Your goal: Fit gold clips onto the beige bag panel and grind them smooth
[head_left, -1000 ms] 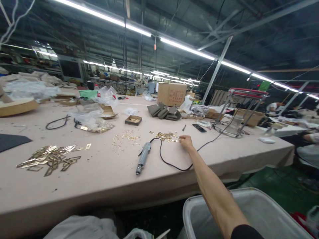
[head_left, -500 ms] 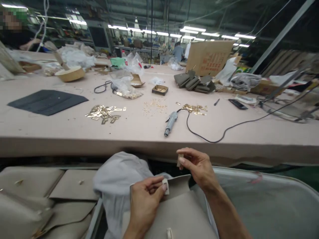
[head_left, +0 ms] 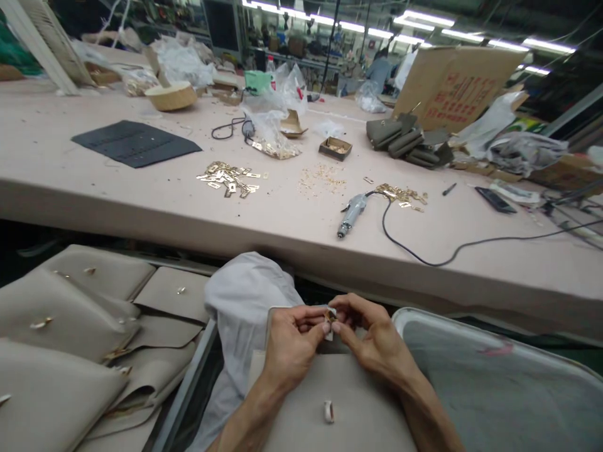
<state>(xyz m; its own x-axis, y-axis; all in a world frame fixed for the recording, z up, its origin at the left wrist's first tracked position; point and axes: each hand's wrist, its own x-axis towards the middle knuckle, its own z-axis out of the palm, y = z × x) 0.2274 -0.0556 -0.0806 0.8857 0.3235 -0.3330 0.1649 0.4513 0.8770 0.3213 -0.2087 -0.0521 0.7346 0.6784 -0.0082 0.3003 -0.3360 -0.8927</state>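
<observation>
On my lap lies a beige bag panel point(head_left: 301, 402) with a small metal clasp point(head_left: 328, 412) on its front. Just above that panel, my left hand point(head_left: 294, 342) and my right hand point(head_left: 372, 333) meet, thumbs and fingertips pinched close together. Between them is a small rectangular metal fitting point(head_left: 330, 316), gold-coloured inside, at the bag's upper edge. Fingers cover much of the fitting, so how its pieces sit together is hidden.
A grey electric screwdriver point(head_left: 352, 215) lies on the table point(head_left: 282, 220), its cable running right. Beyond are gold plates point(head_left: 228, 179), more gold fittings point(head_left: 400, 193) and a small box point(head_left: 335, 148). Beige bags point(head_left: 94, 314) are piled left; a pale tray point(head_left: 494, 376) is right.
My right hand has come down and left with its small piece, meeting the left hand at the fitting. The camera view has turned left and tilted down.
</observation>
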